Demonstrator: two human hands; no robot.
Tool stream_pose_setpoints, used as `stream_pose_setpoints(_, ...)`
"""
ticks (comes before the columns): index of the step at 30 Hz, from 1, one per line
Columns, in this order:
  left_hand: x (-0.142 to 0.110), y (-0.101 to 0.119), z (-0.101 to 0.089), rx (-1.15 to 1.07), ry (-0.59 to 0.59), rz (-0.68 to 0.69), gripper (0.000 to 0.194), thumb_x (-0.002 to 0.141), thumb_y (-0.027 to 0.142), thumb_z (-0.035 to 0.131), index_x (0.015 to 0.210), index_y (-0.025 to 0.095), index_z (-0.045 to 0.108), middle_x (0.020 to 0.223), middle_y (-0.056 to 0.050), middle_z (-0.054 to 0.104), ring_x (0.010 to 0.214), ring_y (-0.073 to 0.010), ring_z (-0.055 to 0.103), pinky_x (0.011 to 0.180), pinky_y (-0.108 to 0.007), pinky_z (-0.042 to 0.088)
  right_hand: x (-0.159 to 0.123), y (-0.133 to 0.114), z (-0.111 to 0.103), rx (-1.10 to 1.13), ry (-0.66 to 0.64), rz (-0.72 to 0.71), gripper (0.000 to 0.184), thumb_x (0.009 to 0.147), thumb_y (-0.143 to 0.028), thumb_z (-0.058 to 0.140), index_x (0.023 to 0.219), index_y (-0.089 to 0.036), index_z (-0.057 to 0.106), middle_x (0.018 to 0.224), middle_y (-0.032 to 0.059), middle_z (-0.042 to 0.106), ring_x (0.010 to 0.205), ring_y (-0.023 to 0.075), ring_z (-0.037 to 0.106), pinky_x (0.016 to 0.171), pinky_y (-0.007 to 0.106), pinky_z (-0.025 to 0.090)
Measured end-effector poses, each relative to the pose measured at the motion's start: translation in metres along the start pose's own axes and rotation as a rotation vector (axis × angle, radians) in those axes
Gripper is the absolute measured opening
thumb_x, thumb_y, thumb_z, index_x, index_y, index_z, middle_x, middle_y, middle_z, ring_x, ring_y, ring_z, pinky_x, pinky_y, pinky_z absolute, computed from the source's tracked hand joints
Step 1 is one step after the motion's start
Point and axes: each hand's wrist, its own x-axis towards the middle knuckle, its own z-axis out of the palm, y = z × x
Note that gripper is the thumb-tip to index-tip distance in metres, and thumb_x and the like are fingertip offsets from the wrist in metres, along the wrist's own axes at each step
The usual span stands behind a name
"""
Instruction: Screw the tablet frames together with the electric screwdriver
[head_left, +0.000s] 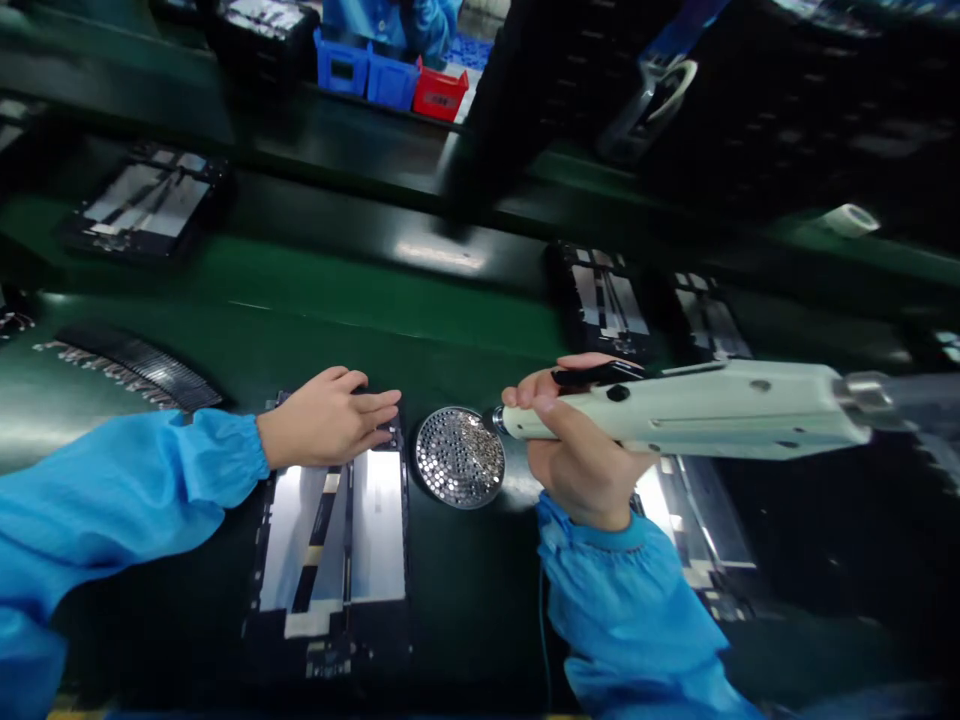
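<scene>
My right hand is wrapped round a pale green electric screwdriver, which lies nearly level with its tip pointing left. That tip is at the right rim of a round metal screw tray full of small holes and shiny screws. Over the top end of an opened tablet rests my left hand, fingers stretched out to the right and holding nothing. White battery panels and dark ribbon strips show inside the tablet. Whether the left palm touches it is hidden.
Another opened tablet lies partly behind my right arm. More stand at the back, one left and one right. A fanned row of small parts lies left. Blue bins and a red bin stand beyond, near a person's sleeves.
</scene>
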Motion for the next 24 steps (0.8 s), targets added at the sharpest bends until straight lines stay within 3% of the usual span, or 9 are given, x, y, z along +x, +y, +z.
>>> stream_pose_setpoints(5,-0.003,0.005,0.005,0.15,-0.091,0.019,0.059,0.101,0.053,0.048,0.141,0.011,0.058,0.15,-0.015,0.054,0.107,-0.0338,0.065,0.082,-0.043,0.052,-0.002,0.002,0.004,-0.057,-0.019,0.003,0.028,0.067,-0.016,0.073,0.091,-0.022,0.059,0.062,-0.0054,0.057,0.062,0.0136,0.056,0.063,0.033,0.05)
stream_pose_setpoints(10,-0.004,0.016,0.008,0.119,-0.091,-0.031,0.055,0.101,0.048,0.047,0.139,0.011,0.058,0.149,-0.015,0.055,0.112,-0.0354,0.064,0.086,-0.045,0.052,-0.002,-0.008,0.023,-0.059,-0.078,-0.053,0.027,0.066,-0.016,0.07,0.089,-0.023,0.058,0.06,-0.0061,0.054,0.06,0.0137,0.053,0.062,0.034,0.049)
stream_pose_setpoints(17,-0.021,0.055,0.025,0.018,0.115,-0.029,0.052,0.094,0.051,0.062,0.124,0.009,0.065,0.133,-0.024,0.063,0.107,-0.0348,0.067,0.088,-0.047,0.052,-0.018,-0.005,0.043,-0.036,-0.191,-0.017,0.027,0.071,-0.015,0.069,0.094,-0.025,0.06,0.063,-0.0052,0.055,0.061,0.0134,0.053,0.061,0.032,0.048)
stream_pose_setpoints(24,-0.018,0.055,0.025,-0.063,0.114,-0.031,0.049,0.094,0.05,0.063,0.116,0.005,0.066,0.111,-0.024,0.069,0.102,-0.0363,0.067,0.082,-0.044,0.054,-0.032,0.01,0.045,-0.083,-0.195,0.015,0.025,0.073,-0.01,0.067,0.092,-0.024,0.066,0.065,-0.0037,0.057,0.061,0.0144,0.055,0.059,0.034,0.049)
